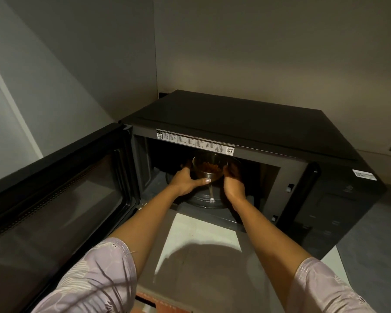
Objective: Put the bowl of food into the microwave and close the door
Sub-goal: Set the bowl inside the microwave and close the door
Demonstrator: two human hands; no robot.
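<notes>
A black microwave (pixel 246 123) stands in a corner with its door (pixel 61 190) swung wide open to the left. Inside the dim cavity, a clear glass bowl (pixel 209 168) holding brownish food is over the round turntable (pixel 203 197). My left hand (pixel 186 180) grips the bowl's left side, thumb along its front. My right hand (pixel 233 179) holds its right side. Both forearms reach in through the opening. Whether the bowl rests on the turntable or hovers just above it, I cannot tell.
The microwave's control panel (pixel 330 213) is on its right front. A white counter surface (pixel 201 236) lies under my arms, partly in shadow. Walls close in behind and to the left. The open door takes up the room at my left.
</notes>
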